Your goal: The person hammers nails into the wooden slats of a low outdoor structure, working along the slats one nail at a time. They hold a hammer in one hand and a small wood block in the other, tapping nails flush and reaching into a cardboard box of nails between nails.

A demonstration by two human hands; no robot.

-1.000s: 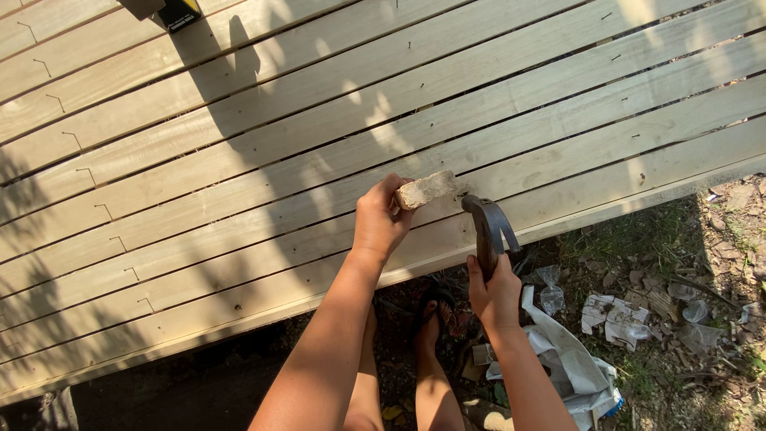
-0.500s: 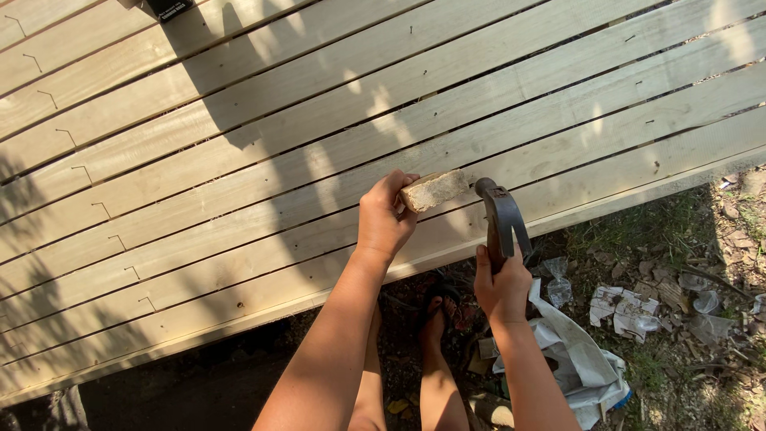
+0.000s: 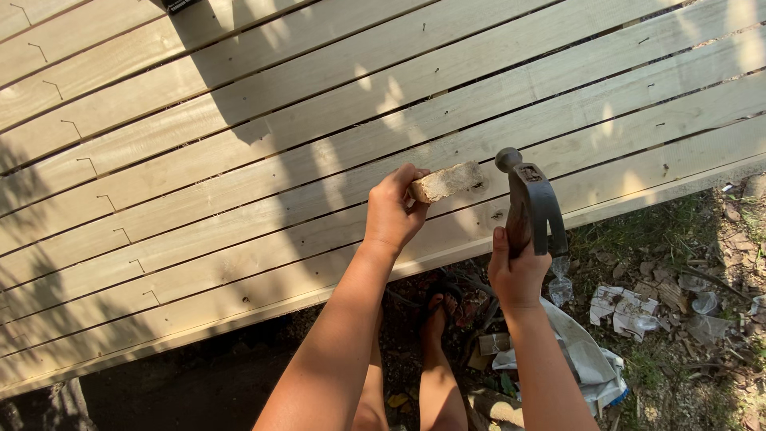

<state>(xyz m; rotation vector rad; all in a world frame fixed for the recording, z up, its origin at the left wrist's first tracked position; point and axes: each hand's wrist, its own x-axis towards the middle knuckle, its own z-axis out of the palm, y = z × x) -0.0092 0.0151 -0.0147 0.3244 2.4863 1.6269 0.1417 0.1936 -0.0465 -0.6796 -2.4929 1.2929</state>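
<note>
Gripping a small wood block (image 3: 447, 181) by its near end, the left hand (image 3: 393, 211) holds it flat against the slats (image 3: 239, 183) near the deck's lower edge. Just right of it, the right hand (image 3: 517, 271) is clenched around a hammer (image 3: 533, 201), head up and level with the block, apart from it. Below, a foot (image 3: 435, 319) stands on dirt beside scattered paper scraps (image 3: 630, 307).
</note>
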